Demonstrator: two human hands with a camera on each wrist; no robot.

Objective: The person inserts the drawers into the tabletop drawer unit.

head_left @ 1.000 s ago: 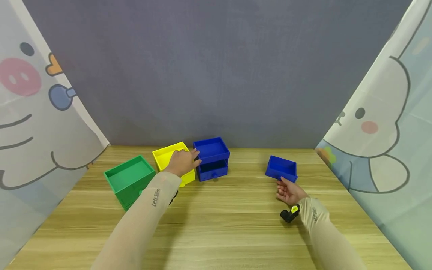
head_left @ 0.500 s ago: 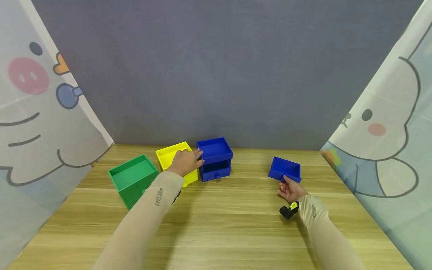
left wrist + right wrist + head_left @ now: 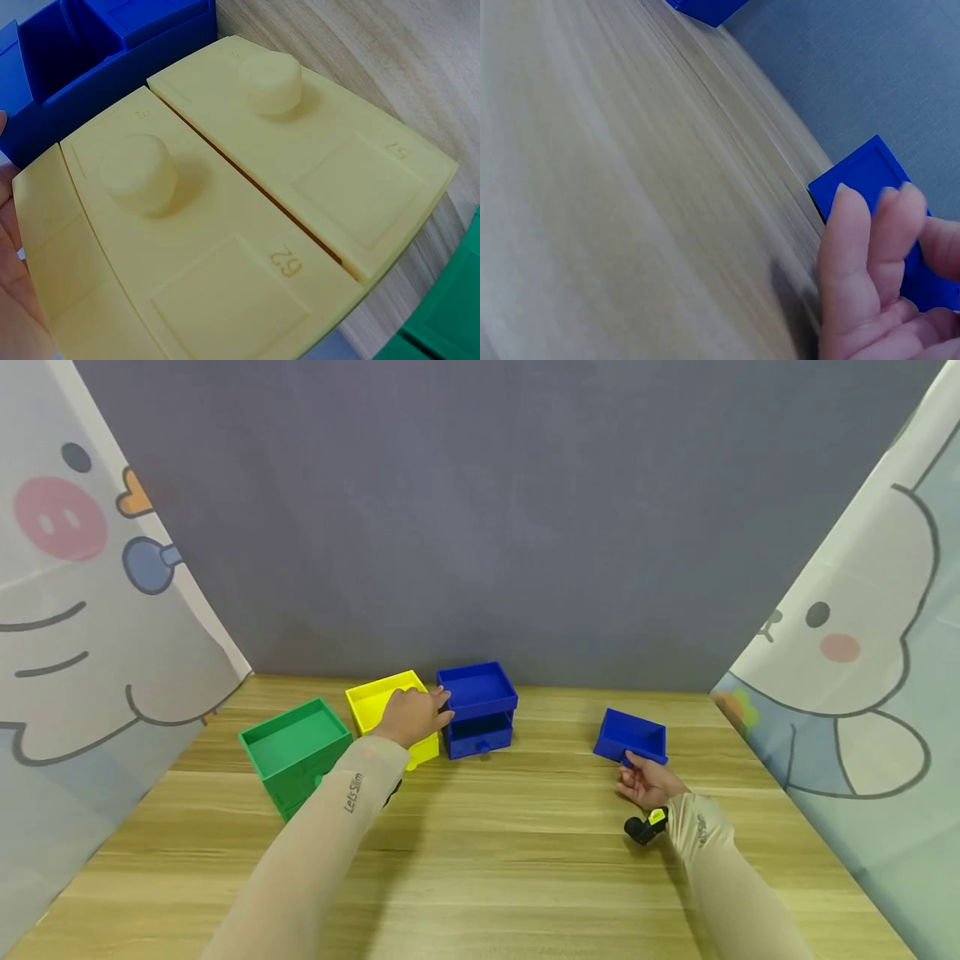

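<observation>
In the head view my right hand (image 3: 645,782) pinches the front of a loose blue drawer (image 3: 632,735) over the right side of the table. The right wrist view shows two fingers (image 3: 844,262) in front of that drawer and the thumb at its edge. My left hand (image 3: 408,718) lies over the yellow drawer box (image 3: 375,700), its fingers reaching to the left side of the blue drawer box (image 3: 477,687). That blue box has an open slot above its lower drawer (image 3: 480,741). Two round knobs stand out on the yellow drawer fronts (image 3: 217,195) in the left wrist view.
A green drawer box (image 3: 296,747) stands left of the yellow one, partly behind the left sleeve (image 3: 315,852). Behind the wooden table (image 3: 510,843) rises a grey backdrop (image 3: 510,527). Printed cloth panels (image 3: 847,693) border both sides.
</observation>
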